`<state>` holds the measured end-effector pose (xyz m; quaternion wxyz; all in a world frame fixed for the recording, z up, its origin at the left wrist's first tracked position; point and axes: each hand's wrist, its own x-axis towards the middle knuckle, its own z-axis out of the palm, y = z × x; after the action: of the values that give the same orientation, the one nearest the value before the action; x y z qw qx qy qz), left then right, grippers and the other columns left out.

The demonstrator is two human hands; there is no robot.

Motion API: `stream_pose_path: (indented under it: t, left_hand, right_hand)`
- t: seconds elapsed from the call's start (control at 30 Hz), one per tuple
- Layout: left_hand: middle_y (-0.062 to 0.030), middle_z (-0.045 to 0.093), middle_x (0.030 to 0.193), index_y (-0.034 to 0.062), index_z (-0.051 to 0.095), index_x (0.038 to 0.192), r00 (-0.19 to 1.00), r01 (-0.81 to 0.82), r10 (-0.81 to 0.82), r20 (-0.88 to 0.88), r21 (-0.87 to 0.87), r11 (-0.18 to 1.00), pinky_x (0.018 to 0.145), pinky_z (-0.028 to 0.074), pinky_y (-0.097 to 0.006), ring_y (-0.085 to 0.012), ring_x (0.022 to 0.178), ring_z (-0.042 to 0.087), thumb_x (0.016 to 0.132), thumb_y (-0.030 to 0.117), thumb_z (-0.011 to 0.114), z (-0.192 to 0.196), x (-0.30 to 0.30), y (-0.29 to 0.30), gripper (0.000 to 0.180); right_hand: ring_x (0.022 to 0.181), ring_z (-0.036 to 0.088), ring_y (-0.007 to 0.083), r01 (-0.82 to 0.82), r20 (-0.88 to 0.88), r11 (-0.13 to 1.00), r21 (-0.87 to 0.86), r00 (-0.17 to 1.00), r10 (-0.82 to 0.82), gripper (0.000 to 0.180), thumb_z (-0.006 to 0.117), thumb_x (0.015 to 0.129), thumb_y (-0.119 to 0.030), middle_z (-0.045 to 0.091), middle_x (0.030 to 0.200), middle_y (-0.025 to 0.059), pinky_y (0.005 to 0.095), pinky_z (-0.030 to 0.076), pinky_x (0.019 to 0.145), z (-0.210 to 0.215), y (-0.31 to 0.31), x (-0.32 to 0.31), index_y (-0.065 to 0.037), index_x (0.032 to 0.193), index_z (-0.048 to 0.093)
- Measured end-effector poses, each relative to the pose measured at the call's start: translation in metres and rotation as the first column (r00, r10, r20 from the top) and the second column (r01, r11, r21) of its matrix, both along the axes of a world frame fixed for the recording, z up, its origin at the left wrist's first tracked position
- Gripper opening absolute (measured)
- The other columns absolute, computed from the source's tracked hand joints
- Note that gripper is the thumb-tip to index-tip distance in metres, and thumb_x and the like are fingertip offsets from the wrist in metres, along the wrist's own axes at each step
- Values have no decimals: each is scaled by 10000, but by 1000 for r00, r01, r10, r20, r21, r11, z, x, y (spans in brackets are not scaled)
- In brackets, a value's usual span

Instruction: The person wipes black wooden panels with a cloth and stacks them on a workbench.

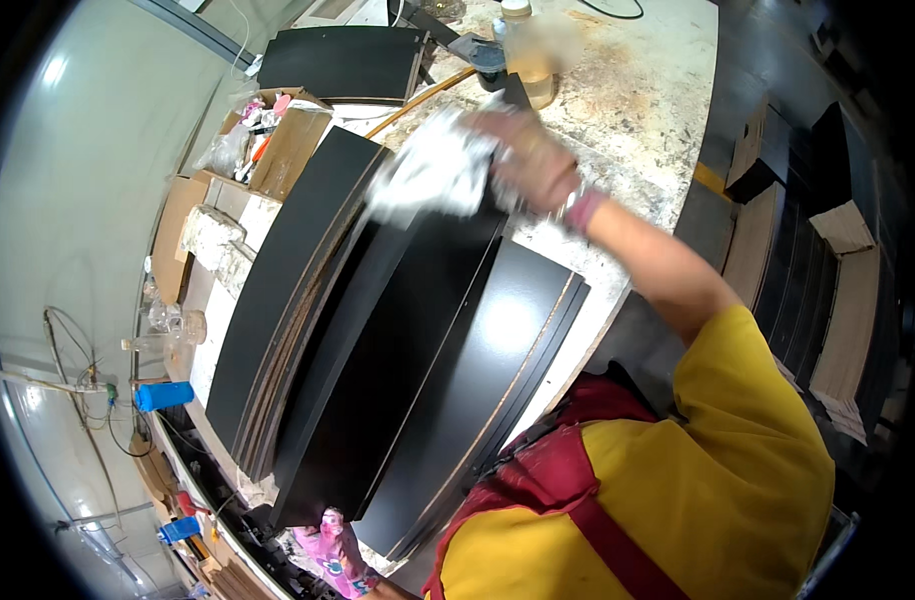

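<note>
My right hand is closed on a crumpled white cloth and presses it on the far end of a long black panel. Hand and cloth are blurred by motion. That panel lies on a second black panel, which rests on the workbench. My left hand, in a pink patterned covering, sits at the near end of the panels. Its grip is hidden at the frame's lower edge.
A stack of black panels with brown edges leans to the left. The stained workbench holds a bottle of amber liquid and another black panel. Cardboard boxes stand at the left. More panel stacks stand on the floor at right.
</note>
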<state>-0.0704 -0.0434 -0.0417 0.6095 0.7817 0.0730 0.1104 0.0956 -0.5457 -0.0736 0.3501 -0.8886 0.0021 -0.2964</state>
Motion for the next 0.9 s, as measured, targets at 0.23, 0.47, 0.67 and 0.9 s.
stream_pose_path:
  t: [0.23,0.47,0.67,0.9]
  left_hand:
    - [-6,512,849,19,515,1044,999,-36,29,-38,-203,979,600,384,-186,-74,682,464,718,77,677,16,19,-60,369]
    - [-108,538,1211,-3,405,1329,994,65,-73,-84,-88,994,895,473,-322,-227,1067,546,800,106,613,9,12,-53,579]
    - [-115,564,1193,-11,486,1255,976,-111,181,117,-449,886,878,465,-284,-177,1030,563,892,172,568,-115,2,78,414]
    - [-130,575,1101,-45,383,1305,942,-304,332,-35,-505,808,887,467,-360,-213,958,589,836,213,648,-24,14,-26,597]
  right_hand:
    - [979,568,219,240,-83,891,385,971,-226,497,573,832,-53,561,1152,130,286,470,862,-88,-95,35,-64,1314,450]
    - [892,596,238,-629,208,771,-105,744,635,415,513,787,-58,579,1075,94,386,514,699,-8,228,-82,-138,1192,554]
    - [1085,549,293,-891,-189,365,271,323,927,541,588,747,-79,579,1153,98,382,473,905,9,171,-92,-228,1265,544]
    - [1006,576,150,-177,-500,695,697,575,648,382,576,851,-214,583,1142,84,299,489,838,-37,-4,-57,-69,1198,513]
